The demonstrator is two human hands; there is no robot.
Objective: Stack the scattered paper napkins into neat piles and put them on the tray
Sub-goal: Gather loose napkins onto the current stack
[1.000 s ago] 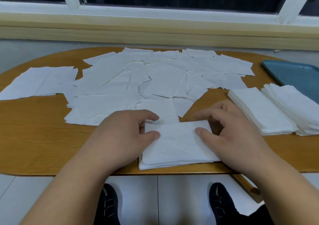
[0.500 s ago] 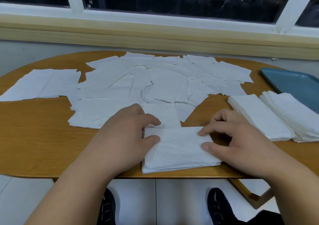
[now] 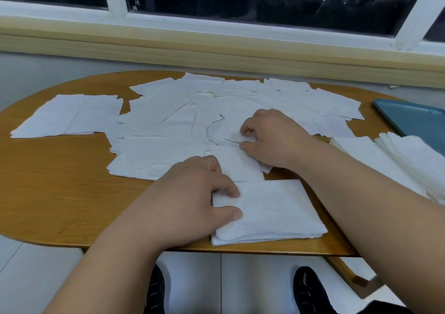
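Note:
A neat pile of white napkins lies at the table's near edge. My left hand rests on its left end, thumb and fingers lying on the top sheet. Farther in, my right hand has its fingers curled and pinches a loose napkin among the scattered napkins spread over the middle of the table. Two finished piles lie at the right, beside the blue tray at the table's right end.
The oval wooden table stands against a wall under a window sill. A separate pair of napkins lies at the far left. Below the table edge are a tiled floor and my dark shoes.
My right hand left the near pile and reached forward into the scattered napkins, closing on one. My left hand stayed on the pile's left end.

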